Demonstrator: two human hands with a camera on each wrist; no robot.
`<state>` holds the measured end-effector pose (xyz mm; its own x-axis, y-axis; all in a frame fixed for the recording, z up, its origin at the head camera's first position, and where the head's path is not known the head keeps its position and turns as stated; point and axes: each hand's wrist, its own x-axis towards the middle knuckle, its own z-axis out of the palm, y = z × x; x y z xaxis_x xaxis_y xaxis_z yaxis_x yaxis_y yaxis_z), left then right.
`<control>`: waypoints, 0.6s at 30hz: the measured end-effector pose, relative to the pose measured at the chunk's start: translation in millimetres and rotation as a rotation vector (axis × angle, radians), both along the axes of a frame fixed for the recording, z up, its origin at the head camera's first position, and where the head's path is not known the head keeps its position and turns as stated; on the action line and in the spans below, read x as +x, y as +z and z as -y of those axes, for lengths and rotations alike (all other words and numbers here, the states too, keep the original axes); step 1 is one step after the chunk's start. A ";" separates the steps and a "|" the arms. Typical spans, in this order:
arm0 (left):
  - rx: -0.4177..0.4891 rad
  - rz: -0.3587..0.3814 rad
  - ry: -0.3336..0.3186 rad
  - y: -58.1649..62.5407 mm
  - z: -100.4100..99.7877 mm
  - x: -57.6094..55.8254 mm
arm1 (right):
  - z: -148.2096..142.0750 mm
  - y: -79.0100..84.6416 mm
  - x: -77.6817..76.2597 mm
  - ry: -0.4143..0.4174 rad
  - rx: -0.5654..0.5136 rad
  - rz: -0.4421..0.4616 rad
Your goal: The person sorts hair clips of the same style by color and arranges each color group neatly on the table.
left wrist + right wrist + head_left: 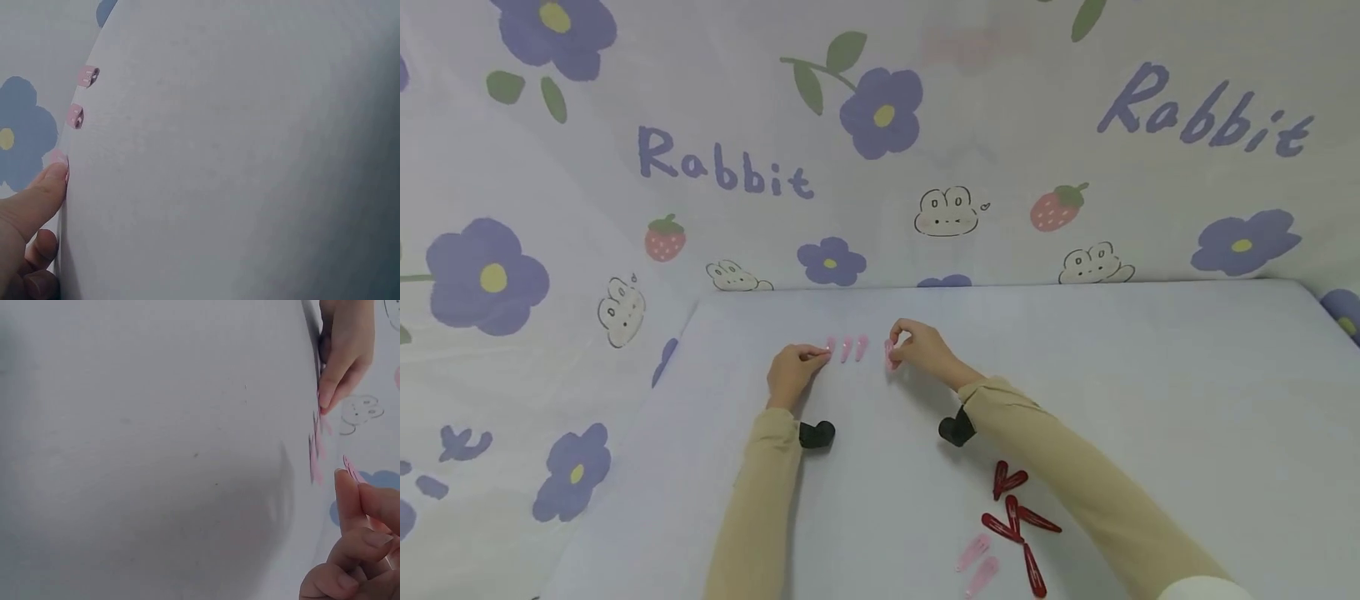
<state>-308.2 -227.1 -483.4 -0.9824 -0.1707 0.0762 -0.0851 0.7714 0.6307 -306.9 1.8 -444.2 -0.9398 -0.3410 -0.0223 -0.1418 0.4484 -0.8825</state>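
At the far part of the table, my left hand (792, 372) pinches the lower end of the leftmost pink hair clip (831, 342) with thumb and finger. Two more pink hair clips (853, 348) lie just right of it, side by side and upright in the head view. My right hand (927, 350) pinches another pink hair clip (889, 353) to the right of that row. In the right wrist view this clip (350, 467) sticks out between thumb and forefinger, apart from the others. The left wrist view shows my left thumb (47, 190) over the end of its clip.
Several red hair clips (1034, 571) lie in a loose group near the table's front, below my right forearm. Beside them are two pink clips (973, 552). A white table (880, 492) reaches back to a flower-and-rabbit printed cloth (730, 242). A black wrist camera (817, 434) sits at each cuff.
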 end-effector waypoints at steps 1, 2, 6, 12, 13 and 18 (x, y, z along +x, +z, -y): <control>0.007 0.005 0.000 0.0 0.0 -0.3 | 2.7 -0.6 -3.4 -0.012 0.005 -0.004; 0.013 0.008 0.000 0.4 -0.1 -0.7 | 5.2 -1.7 -6.9 -0.027 0.010 -0.002; 0.021 -0.008 -0.003 1.6 0.9 -4.4 | 13.1 -8.4 -18.2 -0.074 0.009 -0.024; 0.019 -0.004 -0.014 0.6 1.6 -7.3 | 20.8 -24.6 -24.6 -0.161 0.015 -0.067; 0.019 0.000 -0.015 0.3 1.5 -6.7 | 22.6 -26.8 -24.8 -0.174 0.016 -0.072; 0.016 0.007 -0.004 -0.3 1.4 -1.8 | 31.9 -30.0 -20.9 -0.229 0.050 -0.084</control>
<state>-310.1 -228.5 -483.7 -0.9836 -0.1675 0.0670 -0.0860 0.7616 0.6423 -327.8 -30.1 -474.2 -0.9917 -0.1192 0.0474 -0.1031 0.5199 -0.8480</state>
